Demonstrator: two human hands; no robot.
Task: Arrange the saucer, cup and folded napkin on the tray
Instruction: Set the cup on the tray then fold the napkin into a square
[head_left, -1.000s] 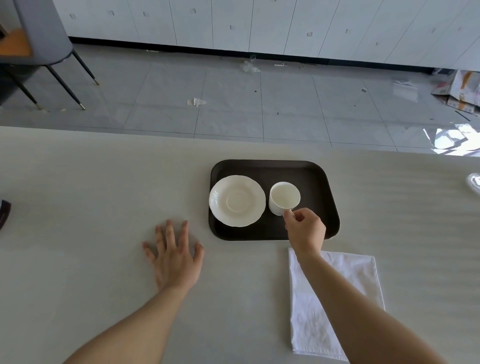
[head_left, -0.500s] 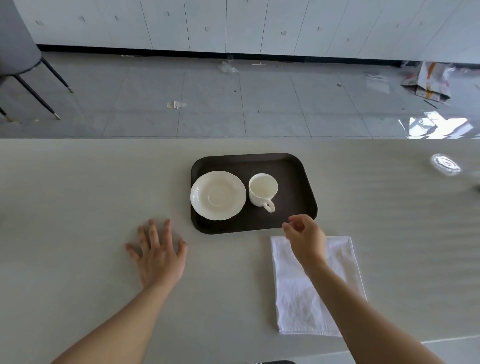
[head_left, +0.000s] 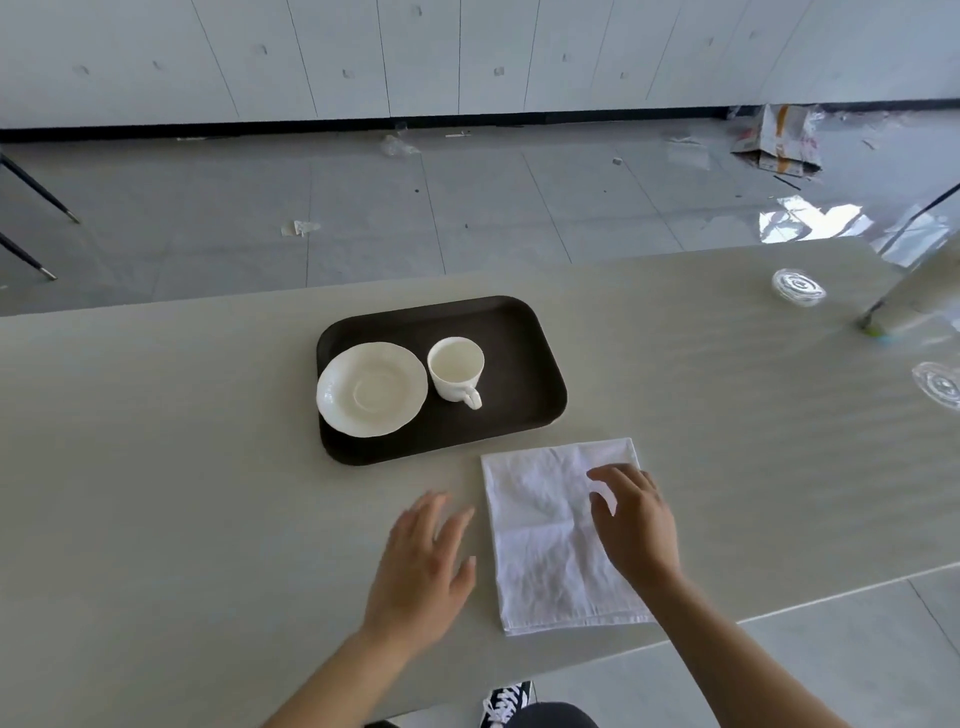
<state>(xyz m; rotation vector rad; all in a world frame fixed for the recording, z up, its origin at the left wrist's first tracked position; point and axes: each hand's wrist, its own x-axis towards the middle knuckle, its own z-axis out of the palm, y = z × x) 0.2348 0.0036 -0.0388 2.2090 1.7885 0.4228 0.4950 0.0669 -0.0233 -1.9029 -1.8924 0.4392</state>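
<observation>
pale table (head_left: 156, 467): right hand (head_left: 636, 519) spread above unfolded napkin (head_left: 545, 530).

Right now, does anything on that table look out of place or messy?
Nothing is spilled or broken. The cup stands upright beside the saucer on the tray, not on it. The napkin lies creased on the table, off the tray. The floor beyond has scattered litter.
</observation>
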